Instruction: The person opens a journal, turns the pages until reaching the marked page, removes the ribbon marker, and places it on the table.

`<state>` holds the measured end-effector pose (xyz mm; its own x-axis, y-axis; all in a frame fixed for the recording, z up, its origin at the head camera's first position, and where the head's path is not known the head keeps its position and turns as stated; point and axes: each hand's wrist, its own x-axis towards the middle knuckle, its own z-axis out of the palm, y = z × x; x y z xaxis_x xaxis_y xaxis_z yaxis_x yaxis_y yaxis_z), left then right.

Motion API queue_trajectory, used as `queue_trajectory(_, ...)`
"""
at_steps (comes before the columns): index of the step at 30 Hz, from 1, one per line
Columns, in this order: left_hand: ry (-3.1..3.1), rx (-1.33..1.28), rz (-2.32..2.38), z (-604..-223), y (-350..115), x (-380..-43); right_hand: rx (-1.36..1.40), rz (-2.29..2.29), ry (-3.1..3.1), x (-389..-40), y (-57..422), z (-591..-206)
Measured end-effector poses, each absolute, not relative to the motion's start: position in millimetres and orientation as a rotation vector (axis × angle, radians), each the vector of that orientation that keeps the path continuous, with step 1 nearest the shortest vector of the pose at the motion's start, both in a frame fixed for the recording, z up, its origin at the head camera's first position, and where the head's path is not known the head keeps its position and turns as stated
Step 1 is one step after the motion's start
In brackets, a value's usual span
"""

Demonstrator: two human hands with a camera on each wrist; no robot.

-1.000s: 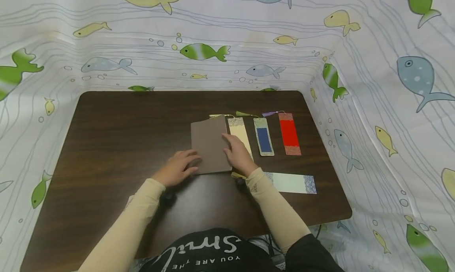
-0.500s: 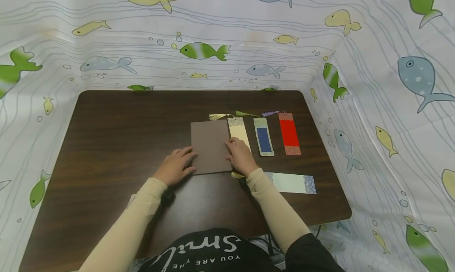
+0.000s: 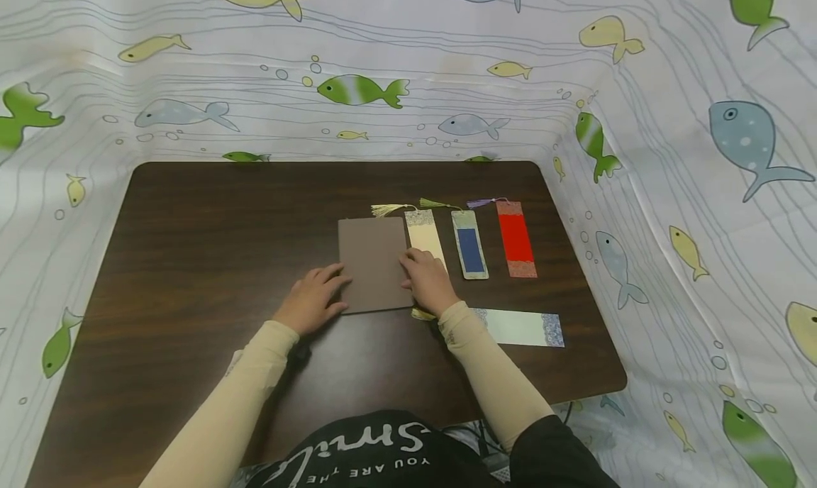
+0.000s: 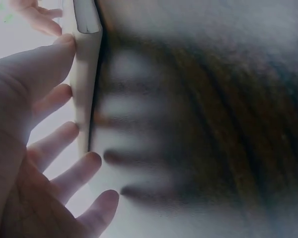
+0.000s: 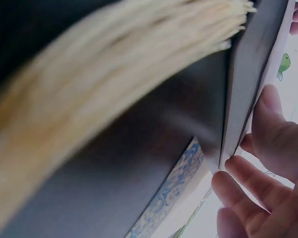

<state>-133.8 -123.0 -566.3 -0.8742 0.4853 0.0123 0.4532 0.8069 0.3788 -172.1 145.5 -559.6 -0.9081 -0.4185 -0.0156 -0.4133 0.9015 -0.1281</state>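
Observation:
A closed book with a plain grey-brown cover (image 3: 373, 261) lies flat on the dark wooden table (image 3: 223, 225). At its left side rests my left hand (image 3: 313, 296), fingers spread and nearly straight; the left wrist view shows the thumb touching the pale spine (image 4: 84, 74). My right hand (image 3: 429, 281) is at the opposite edge with bent fingers, thumb and index finger at the cover's edge in the right wrist view. Beside it lies a cream bookmark (image 3: 424, 233), partly hidden by the book and hand. A pale bookmark with blue patterned ends (image 3: 520, 328) lies near my right wrist.
Further right are a blue bookmark (image 3: 470, 250) with a green tassel and a red bookmark (image 3: 517, 233) with a purple tassel. A pale yellow tassel (image 3: 422, 313) shows below the book's lower right corner. A fish-patterned cloth (image 3: 383, 48) surrounds the table.
The book's cover, raised at its right side a second ago, is now down flat. My right hand's fingers have drawn in at the edge; the left hand has shifted slightly left.

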Motion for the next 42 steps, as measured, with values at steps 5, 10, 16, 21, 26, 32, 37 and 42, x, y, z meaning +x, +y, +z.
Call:
queue_trajectory(5,2.926,0.769,0.579,-569,-125,-134,-0.699,-0.224,2.986,-170,143,-561)
queue_trajectory(10,2.913,0.747,0.581,-570,-126,-133,-0.708,-0.13,3.004,-168,141,-559)
queue_trajectory(16,2.894,0.728,0.587,-572,-127,-134,-0.703,-0.072,3.023,-167,140,-559)
queue_trajectory(21,2.894,0.721,0.585,-572,-127,-135,-0.711,-0.074,3.024,-170,141,-560)
queue_trajectory(26,2.823,0.722,0.612,-567,-127,-142,-0.703,-0.026,2.986,-177,143,-558)
queue_trajectory(32,2.68,0.724,0.63,-548,-137,-168,-0.623,0.025,2.874,-198,143,-545)
queue_trajectory(37,2.715,0.695,0.57,-516,-156,-202,-0.632,0.106,2.82,-227,137,-515)
queue_trajectory(42,2.877,0.611,0.497,-474,-175,-235,-0.618,0.155,2.873,-259,136,-475)
